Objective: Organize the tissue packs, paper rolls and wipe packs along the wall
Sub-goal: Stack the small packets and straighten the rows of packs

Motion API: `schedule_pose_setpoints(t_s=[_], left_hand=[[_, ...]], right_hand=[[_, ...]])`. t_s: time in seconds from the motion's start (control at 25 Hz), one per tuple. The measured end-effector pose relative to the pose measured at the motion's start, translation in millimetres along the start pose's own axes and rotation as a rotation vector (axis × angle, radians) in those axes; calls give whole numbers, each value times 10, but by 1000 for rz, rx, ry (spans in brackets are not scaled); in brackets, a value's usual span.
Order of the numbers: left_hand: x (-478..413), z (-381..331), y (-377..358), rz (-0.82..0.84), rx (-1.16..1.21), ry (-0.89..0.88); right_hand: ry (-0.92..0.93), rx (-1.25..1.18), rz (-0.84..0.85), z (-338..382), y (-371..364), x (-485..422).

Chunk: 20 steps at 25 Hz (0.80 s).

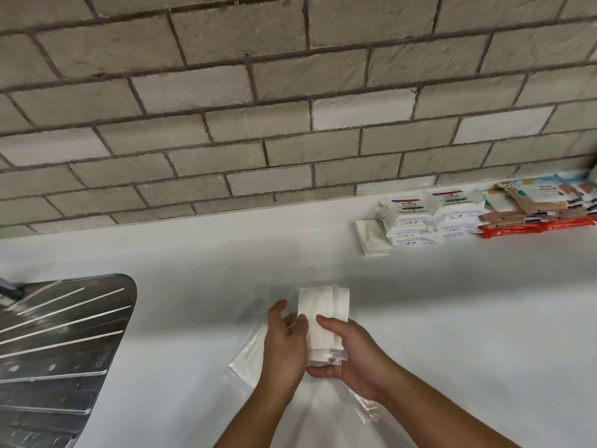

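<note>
Both of my hands hold a small stack of white tissue packs (pixel 323 313) in clear wrap just above the white counter (pixel 452 302). My left hand (pixel 284 344) grips the stack's left side with the thumb on top. My right hand (pixel 352 354) cups its right side and near end. Another white tissue pack (pixel 250 354) lies flat on the counter, partly under my left hand. Along the wall at the right stand stacked white Dove wipe packs (pixel 429 215), a white tissue pack (pixel 371 232) beside them, and stacked coloured packs (pixel 539 205).
A steel sink drainboard (pixel 61 344) fills the left edge of the view. A grey brick wall (pixel 258 108) runs along the back of the counter. A crumpled piece of clear plastic wrap (pixel 368 409) lies under my right forearm.
</note>
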State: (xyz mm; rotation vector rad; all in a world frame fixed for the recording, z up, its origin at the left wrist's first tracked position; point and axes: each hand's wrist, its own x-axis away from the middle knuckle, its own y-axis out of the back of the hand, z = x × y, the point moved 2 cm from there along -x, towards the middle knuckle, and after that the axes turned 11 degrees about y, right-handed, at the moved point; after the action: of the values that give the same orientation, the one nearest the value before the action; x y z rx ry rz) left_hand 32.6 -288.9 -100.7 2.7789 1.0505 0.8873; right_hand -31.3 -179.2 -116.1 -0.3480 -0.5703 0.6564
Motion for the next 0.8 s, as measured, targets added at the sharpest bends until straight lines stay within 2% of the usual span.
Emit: schedule_pose_setpoints(t_s=[0.16, 0.28, 0.36, 0.48, 0.6, 0.8], left_hand=[[-106, -21, -74, 108, -81, -17], [-163, -44, -100, 161, -109, -46], [-183, -58, -121, 157, -79, -57], [-310, -33, -141, 96, -29, -21], [-310, -106, -205, 131, -139, -84], [-380, -209, -384, 220, -217, -144]], right_hand=[[-18, 11, -50, 55, 25, -105], [4, 124, -69, 127, 33, -148], [89, 240, -161, 163, 40, -186], [339, 335, -374, 182, 92, -257], [451, 499, -351, 133, 128, -359], [421, 627, -301, 65, 276, -590]])
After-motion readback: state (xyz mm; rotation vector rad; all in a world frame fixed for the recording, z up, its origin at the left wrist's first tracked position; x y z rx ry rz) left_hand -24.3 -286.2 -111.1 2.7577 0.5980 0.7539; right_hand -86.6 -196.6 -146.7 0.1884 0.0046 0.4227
